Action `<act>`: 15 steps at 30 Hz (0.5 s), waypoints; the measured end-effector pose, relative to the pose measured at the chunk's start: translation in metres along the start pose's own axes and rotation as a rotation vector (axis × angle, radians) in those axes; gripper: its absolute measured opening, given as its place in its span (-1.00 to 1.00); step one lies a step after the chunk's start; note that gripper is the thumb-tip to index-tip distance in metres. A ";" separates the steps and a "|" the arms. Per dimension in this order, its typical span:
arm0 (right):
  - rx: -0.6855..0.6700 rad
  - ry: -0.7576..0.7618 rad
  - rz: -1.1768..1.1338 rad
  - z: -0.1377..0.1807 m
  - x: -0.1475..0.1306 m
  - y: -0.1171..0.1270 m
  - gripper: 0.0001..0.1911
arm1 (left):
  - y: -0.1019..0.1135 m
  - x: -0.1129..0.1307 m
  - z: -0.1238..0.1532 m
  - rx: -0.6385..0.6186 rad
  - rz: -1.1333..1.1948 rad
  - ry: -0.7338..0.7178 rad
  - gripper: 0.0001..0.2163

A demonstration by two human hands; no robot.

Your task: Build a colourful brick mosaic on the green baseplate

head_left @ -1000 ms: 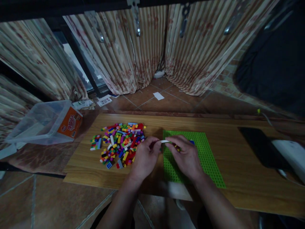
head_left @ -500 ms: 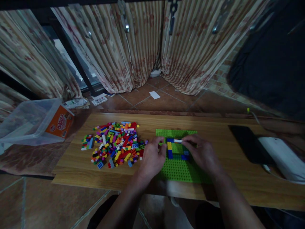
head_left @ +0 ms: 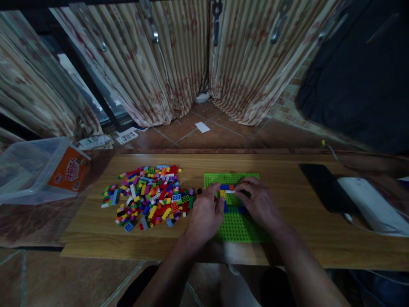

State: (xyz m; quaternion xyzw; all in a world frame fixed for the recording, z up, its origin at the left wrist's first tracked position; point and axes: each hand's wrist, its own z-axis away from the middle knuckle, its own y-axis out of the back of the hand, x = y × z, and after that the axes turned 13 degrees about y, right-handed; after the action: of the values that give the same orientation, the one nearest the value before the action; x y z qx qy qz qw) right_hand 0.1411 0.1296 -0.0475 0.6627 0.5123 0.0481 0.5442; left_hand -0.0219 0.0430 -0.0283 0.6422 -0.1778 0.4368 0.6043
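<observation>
A green studded baseplate (head_left: 239,228) lies on the wooden board (head_left: 306,232). On it stands a small frame of bricks (head_left: 227,188), blue, yellow and orange. My right hand (head_left: 260,204) pinches a thin white brick (head_left: 230,192) at the frame's top edge, pressing it down onto the plate. My left hand (head_left: 204,213) rests at the plate's left edge, its curled fingertips touching the yellow brick of the frame. A pile of several loose coloured bricks (head_left: 148,198) lies to the left of the plate.
A clear plastic tub (head_left: 28,168) with an orange label stands off the board at the left. A black phone (head_left: 326,187) and a white device (head_left: 370,204) lie at the right. Striped curtains hang behind, over a tiled floor.
Both hands moved from in front of me, holding the white brick in the air, down onto the baseplate. The white brick now sits at the brick frame. The view shifted right.
</observation>
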 end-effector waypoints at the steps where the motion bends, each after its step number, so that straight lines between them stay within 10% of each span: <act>1: 0.006 -0.007 0.000 0.000 0.000 -0.001 -0.87 | 0.000 0.001 0.000 -0.002 -0.025 -0.010 -0.68; 15: 0.115 -0.249 -0.155 -0.001 0.000 0.002 -0.84 | -0.020 -0.009 0.006 0.049 -0.458 -0.213 -0.62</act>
State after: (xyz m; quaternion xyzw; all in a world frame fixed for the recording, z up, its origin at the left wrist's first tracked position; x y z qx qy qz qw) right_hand 0.1419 0.1306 -0.0453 0.6520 0.4921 -0.1059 0.5670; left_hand -0.0096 0.0388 -0.0468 0.7226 -0.0795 0.2226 0.6496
